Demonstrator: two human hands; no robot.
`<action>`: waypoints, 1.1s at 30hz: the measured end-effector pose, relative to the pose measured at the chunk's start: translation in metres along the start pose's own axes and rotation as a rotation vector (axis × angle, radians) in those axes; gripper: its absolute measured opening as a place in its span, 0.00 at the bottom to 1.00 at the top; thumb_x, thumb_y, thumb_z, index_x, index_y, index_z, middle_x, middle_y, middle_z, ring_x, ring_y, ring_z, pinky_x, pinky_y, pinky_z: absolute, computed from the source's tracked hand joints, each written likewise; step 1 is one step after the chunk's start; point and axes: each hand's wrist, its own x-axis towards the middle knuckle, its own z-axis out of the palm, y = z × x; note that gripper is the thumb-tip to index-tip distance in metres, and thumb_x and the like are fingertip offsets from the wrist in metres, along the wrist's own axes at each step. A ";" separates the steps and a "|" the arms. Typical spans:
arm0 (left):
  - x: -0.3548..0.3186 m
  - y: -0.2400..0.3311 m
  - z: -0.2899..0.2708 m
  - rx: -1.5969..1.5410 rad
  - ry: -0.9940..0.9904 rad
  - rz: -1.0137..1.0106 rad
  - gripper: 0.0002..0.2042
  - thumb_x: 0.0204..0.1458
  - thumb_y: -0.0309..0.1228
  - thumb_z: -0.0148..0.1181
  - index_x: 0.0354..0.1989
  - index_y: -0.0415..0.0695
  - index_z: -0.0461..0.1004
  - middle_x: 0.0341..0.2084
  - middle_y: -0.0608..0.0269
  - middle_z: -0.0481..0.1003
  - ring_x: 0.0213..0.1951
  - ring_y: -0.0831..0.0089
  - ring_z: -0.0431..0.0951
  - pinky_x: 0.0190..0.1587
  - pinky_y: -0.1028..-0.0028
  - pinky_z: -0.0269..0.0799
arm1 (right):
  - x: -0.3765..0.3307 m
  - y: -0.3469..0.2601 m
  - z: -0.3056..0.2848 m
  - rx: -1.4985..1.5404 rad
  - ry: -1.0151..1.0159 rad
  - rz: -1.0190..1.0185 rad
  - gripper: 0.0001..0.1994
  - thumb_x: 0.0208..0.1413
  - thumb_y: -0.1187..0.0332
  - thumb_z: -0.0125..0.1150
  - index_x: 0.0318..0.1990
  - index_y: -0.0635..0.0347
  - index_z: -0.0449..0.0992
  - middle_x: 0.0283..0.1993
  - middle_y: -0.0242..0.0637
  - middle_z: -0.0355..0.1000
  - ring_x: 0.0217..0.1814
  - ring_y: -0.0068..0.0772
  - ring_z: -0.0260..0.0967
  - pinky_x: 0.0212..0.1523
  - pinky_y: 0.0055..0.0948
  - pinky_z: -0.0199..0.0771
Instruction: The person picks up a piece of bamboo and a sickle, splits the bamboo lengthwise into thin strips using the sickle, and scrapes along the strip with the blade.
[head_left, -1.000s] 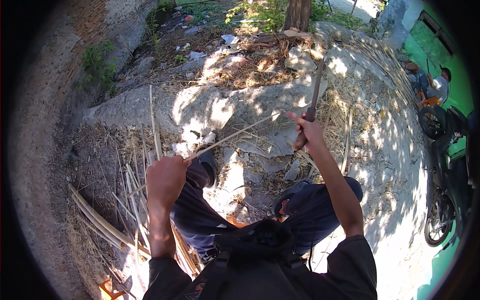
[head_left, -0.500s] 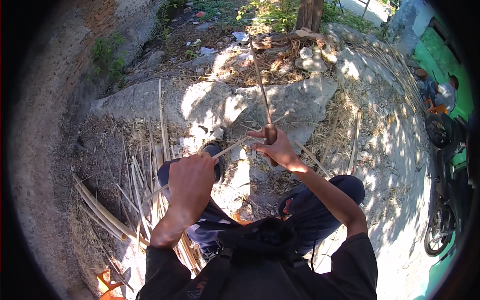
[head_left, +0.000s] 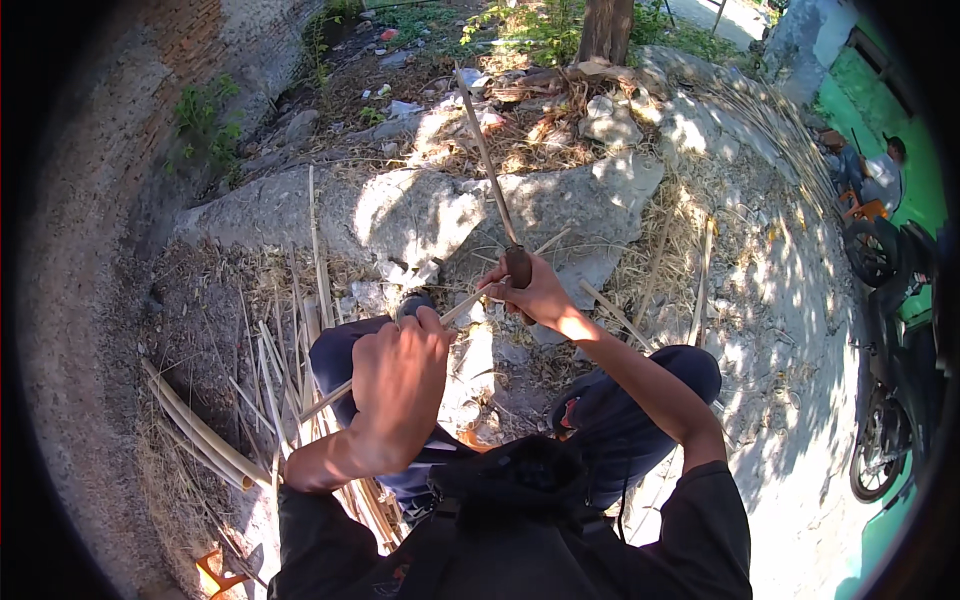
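Left hand: clenched in a fist around the strip, back upward; the hand (head_left: pixel 403 372) is placed between seven and eight o'clock of the view's middle.
Strip, place: the slender pale strip (head_left: pixel 467 303) is slanted across the space above the lap, from eight o'clock through the left fist to the right hand; what looks like its far end is seen past the knife handle, between one and two o'clock.
Strip, handling: judged light and springy, stiff along its length but easily bent, with edges that may be sharp and fibres that may split. It is best gripped firmly near mid-length, the fingers kept clear of the blade.
Strip, look: straw-coloured, narrow, nearly straight, apparently split bamboo; its middle is hidden by the fist.
Right hand: wrapped around the knife handle, just toward three o'clock; whether the strip is also pinched by this hand (head_left: pixel 537 293) cannot be told.
Knife: the long knife (head_left: pixel 501 203), brown-handled and dark-bladed, is pointed toward twelve o'clock.
Ground nearby: thick poles (head_left: pixel 203 424) are laid at eight o'clock, loose strips (head_left: pixel 319 262) between seven and ten.
Beyond: a grey slab (head_left: pixel 400 213) is dappled with sun at eleven; a tree trunk (head_left: pixel 605 32) is seen at one.
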 end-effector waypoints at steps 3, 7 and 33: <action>-0.008 0.005 -0.028 0.064 0.426 0.125 0.20 0.54 0.45 0.65 0.47 0.43 0.77 0.36 0.59 0.80 0.45 0.58 0.80 0.49 0.57 0.72 | 0.005 0.004 0.002 0.053 0.003 -0.074 0.16 0.56 0.72 0.71 0.42 0.58 0.65 0.38 0.39 0.80 0.27 0.18 0.72 0.24 0.21 0.73; -0.044 0.009 -0.080 -0.241 0.440 0.422 0.28 0.49 0.51 0.68 0.56 0.49 0.74 0.50 0.58 0.77 0.55 0.55 0.76 0.60 0.50 0.65 | -0.010 0.011 -0.038 0.117 0.122 -0.029 0.16 0.56 0.70 0.72 0.41 0.56 0.65 0.38 0.38 0.79 0.27 0.19 0.71 0.25 0.22 0.73; 0.009 -0.012 0.023 -1.905 0.750 0.737 0.44 0.48 0.82 0.30 0.11 0.48 0.57 0.06 0.70 0.54 0.10 0.73 0.53 0.21 0.68 0.49 | -0.012 -0.014 -0.005 0.196 -0.021 -0.044 0.13 0.61 0.74 0.65 0.39 0.55 0.62 0.46 0.42 0.78 0.25 0.17 0.68 0.27 0.22 0.74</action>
